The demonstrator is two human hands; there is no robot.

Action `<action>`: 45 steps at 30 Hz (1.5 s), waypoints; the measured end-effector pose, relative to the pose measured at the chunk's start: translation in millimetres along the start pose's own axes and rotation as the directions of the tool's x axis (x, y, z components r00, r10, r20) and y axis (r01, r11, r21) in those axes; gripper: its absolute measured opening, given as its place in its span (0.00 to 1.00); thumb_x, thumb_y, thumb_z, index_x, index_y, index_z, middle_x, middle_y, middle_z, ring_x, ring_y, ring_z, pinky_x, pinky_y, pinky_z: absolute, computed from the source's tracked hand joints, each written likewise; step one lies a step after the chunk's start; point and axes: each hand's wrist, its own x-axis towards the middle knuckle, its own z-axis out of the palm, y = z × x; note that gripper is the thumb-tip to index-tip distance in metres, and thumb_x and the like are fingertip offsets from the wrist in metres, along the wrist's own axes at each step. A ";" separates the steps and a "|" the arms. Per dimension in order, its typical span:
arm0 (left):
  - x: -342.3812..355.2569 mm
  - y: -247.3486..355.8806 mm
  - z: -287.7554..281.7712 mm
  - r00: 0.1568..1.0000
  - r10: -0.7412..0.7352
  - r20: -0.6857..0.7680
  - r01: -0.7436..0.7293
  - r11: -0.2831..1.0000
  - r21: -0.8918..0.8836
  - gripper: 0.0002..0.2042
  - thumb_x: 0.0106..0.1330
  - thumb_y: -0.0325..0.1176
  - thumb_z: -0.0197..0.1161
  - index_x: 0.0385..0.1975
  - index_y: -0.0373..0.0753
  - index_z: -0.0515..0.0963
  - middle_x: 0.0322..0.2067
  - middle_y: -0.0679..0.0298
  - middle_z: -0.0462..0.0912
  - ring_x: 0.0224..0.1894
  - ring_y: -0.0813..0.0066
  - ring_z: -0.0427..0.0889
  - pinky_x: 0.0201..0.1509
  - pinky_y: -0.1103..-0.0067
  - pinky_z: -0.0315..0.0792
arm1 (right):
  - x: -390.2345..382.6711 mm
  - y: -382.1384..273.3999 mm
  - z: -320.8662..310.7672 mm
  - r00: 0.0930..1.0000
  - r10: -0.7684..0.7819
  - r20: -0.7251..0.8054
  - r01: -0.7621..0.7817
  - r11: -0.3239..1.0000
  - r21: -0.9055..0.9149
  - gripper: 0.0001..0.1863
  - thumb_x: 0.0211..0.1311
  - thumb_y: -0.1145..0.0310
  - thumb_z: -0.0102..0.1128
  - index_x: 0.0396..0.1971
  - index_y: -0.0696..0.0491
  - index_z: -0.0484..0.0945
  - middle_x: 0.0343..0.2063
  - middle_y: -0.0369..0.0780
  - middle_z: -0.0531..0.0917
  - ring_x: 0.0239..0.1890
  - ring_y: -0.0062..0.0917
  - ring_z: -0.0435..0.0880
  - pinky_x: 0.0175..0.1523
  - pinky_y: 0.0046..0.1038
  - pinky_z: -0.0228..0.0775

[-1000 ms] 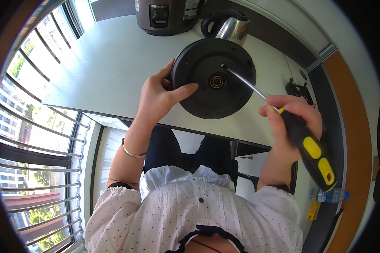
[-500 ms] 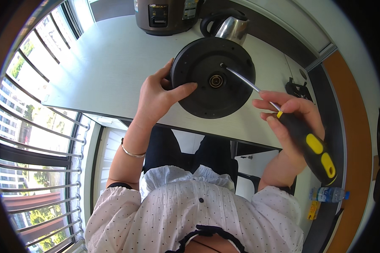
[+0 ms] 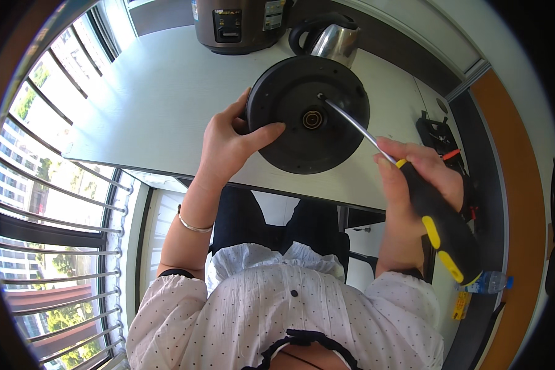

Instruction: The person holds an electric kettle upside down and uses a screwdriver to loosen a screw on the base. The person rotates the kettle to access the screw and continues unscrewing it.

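Observation:
My left hand grips a round black plastic base by its left edge, thumb lying across the face. The base is tilted up, showing small screw holes and a ringed, gold-coloured connector at its centre. In my right hand is a screwdriver with a black and yellow handle, its fingers closed round the front of the handle. The metal shaft slants up to the left. Its tip rests at a small hole just above the connector; whether a screw sits there is hard to make out.
Behind the base stand a brown cooker and a metal kettle on the white table. A black tool case lies at the right, with a water bottle nearer me. Barred windows line the left.
My right hand has closed further round the screwdriver, and its handle has swung down and slightly left. The tip stays at the same hole; the base has barely moved.

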 end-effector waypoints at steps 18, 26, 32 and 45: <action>-1.7 0.1 -2.1 1.000 -0.003 0.002 0.003 1.000 -0.001 0.40 0.43 0.44 0.70 0.57 0.28 0.68 0.20 0.66 0.77 0.22 0.84 0.73 0.30 0.86 0.68 | 9.8 -10.2 -15.0 0.957 0.253 0.144 -0.279 0.936 0.213 0.17 0.49 0.83 0.63 0.38 0.56 0.69 0.37 0.54 0.81 0.37 0.33 0.83 0.45 0.28 0.75; -0.5 0.2 -0.9 1.000 0.002 0.010 -0.002 1.000 -0.002 0.39 0.43 0.44 0.70 0.57 0.30 0.68 0.19 0.67 0.76 0.22 0.85 0.72 0.30 0.86 0.68 | 10.2 -6.4 0.2 0.999 0.029 -0.021 -0.030 0.999 -0.033 0.16 0.42 0.78 0.72 0.31 0.56 0.75 0.32 0.45 0.83 0.30 0.27 0.82 0.35 0.23 0.75; -2.7 -2.5 -4.8 1.000 -0.008 -0.010 0.008 1.000 0.006 0.40 0.43 0.44 0.70 0.57 0.30 0.68 0.18 0.68 0.75 0.22 0.84 0.72 0.30 0.87 0.67 | 22.0 -1.2 -11.1 0.967 -0.057 0.250 0.021 0.989 0.145 0.15 0.40 0.77 0.74 0.28 0.54 0.75 0.26 0.39 0.80 0.26 0.23 0.80 0.33 0.21 0.74; -0.7 -1.7 -1.6 1.000 -0.003 -0.001 0.003 1.000 -0.001 0.39 0.43 0.44 0.71 0.57 0.31 0.69 0.19 0.67 0.76 0.22 0.85 0.72 0.30 0.87 0.67 | 6.4 -3.7 -8.7 0.996 0.076 0.045 -0.081 0.990 0.119 0.17 0.46 0.83 0.66 0.35 0.56 0.71 0.35 0.51 0.81 0.33 0.34 0.84 0.39 0.29 0.78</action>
